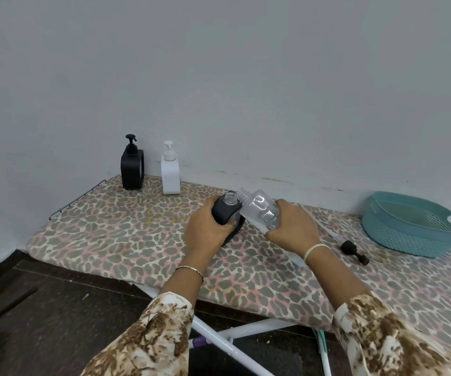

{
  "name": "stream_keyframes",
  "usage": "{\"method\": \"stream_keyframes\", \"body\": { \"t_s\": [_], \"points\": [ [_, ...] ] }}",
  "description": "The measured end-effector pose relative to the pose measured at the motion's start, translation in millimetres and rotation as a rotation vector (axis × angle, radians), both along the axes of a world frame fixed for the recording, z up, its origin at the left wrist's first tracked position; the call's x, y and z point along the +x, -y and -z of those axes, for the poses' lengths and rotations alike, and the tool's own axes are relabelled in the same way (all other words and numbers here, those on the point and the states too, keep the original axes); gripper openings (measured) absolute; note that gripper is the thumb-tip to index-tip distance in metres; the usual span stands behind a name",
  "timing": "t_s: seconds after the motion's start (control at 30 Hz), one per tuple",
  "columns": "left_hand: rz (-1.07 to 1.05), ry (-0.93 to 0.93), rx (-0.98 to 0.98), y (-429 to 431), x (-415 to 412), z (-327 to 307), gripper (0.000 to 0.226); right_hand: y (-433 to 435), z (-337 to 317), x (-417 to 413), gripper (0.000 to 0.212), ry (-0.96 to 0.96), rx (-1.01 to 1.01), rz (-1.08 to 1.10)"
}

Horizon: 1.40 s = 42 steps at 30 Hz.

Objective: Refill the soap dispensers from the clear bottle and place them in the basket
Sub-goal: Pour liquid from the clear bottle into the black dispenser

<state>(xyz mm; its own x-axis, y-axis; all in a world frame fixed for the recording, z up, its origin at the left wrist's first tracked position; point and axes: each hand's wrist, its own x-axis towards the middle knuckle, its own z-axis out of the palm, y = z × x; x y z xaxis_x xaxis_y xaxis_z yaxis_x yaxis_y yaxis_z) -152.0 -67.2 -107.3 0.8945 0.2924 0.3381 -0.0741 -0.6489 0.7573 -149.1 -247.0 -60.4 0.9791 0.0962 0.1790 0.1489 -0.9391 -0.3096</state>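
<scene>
My left hand (206, 228) grips an uncapped black soap dispenser (227, 213) standing on the ironing board, its clear neck open at the top. My right hand (293, 229) holds the clear bottle (261, 208) tilted sideways, its threaded mouth just above and beside the dispenser's neck. The dispenser's black pump head (354, 248) lies with its tube on the board to the right. A second black dispenser (132, 166) and a white dispenser (170, 172) stand capped at the back left by the wall. The teal basket (411, 234) sits at the far right, with nothing seen inside.
The leopard-print ironing board (126, 234) stands against a grey wall, with a wire rack edge (77, 199) at its left end. White metal legs (219, 340) show below the front edge over a dark floor.
</scene>
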Motion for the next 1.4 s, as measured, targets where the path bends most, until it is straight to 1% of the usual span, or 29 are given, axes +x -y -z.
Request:
{"method": "stream_keyframes", "body": {
  "t_s": [0.43, 0.83, 1.4],
  "points": [
    [0.02, -0.009, -0.012, -1, 2, 1, 0.065, -1, -17, 5, 0.045, -0.005, -0.136, -0.026],
    [0.02, -0.025, 0.005, -3, 2, 1, 0.067, -2, -28, 3, 0.044, 0.031, -0.225, -0.022],
    [0.02, -0.022, 0.015, -3, 3, 2, 0.068, -4, -38, 6, 0.036, -0.002, -0.278, -0.023]
  ]
}}
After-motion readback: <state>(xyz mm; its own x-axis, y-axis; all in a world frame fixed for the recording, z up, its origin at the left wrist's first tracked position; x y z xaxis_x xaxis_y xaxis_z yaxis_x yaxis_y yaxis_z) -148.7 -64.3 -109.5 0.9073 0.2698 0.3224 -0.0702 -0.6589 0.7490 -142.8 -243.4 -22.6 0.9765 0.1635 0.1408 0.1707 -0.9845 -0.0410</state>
